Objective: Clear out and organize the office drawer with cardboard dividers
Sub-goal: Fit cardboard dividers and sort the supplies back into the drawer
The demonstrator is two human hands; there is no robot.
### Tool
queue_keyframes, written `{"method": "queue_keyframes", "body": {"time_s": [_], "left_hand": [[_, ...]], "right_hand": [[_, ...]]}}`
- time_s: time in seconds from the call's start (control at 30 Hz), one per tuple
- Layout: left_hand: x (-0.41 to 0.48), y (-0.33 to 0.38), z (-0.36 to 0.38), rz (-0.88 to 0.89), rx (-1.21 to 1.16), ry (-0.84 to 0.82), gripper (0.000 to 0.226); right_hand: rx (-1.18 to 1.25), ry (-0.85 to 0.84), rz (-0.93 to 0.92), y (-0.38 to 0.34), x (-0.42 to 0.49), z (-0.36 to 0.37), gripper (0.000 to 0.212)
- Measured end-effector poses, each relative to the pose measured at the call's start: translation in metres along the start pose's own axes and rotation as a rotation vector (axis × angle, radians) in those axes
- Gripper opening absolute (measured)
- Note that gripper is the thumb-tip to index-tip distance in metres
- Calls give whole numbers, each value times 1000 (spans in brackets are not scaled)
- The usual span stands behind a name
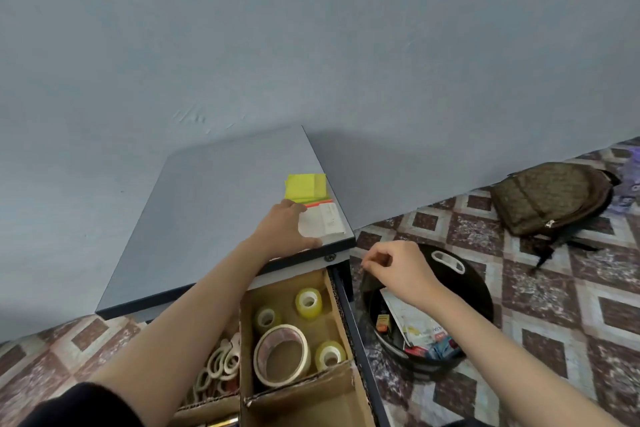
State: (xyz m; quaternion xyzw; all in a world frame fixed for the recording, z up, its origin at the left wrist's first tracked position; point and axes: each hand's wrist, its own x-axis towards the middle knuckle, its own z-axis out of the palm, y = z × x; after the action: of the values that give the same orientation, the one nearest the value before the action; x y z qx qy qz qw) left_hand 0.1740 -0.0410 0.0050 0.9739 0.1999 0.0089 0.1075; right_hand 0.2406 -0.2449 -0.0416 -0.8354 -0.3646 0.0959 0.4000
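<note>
1. Head view, the task's things: the drawer (358, 354) stands pulled out under the grey cabinet top (214, 204); cardboard dividers (244, 340) split it into compartments.
2. The right-hand compartment holds a large roll of masking tape (280, 355) leaning against the near cardboard wall, with three small clear tape rolls (309, 302) around it; the compartment to its left holds a heap of pale plastic rings (221, 360), partly hidden by the left forearm.
3. The left hand (285, 227) lies on a white pad (327, 222) at the right front corner of the cabinet top; its fingertips are at the pad's far edge and its thumb at the near edge; whether it grips or only presses, I cannot tell.
4. A stack of yellow sticky notes (306, 187) lies just behind the pad, touching it.
5. The right hand (398, 270) hovers over a black bin (474, 291) beside the drawer; its fingers are curled, thumb against forefinger; whether anything is pinched between them cannot be made out.
6. The bin holds papers and wrappers (420, 324); a brown backpack (550, 198) lies on the patterned tiled floor (554, 340) by the wall, well apart from the bin.
</note>
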Motion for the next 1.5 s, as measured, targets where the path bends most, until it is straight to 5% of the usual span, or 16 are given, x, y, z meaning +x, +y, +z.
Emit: {"method": "queue_keyframes", "body": {"time_s": [0.83, 1.1, 1.33, 1.5], "left_hand": [[2, -14, 9, -14, -62, -9, 54], [-7, -30, 7, 13, -104, -33, 74], [-21, -42, 5, 25, -172, 16, 84], [-18, -39, 5, 48, -152, 21, 79]], "right_hand": [[13, -70, 46, 22, 11, 14, 10], [-85, -16, -93, -4, 46, 3, 21], [-369, -283, -245, -49, 102, 4, 68], [-496, -477, -172, -56, 121, 1, 70]]}}
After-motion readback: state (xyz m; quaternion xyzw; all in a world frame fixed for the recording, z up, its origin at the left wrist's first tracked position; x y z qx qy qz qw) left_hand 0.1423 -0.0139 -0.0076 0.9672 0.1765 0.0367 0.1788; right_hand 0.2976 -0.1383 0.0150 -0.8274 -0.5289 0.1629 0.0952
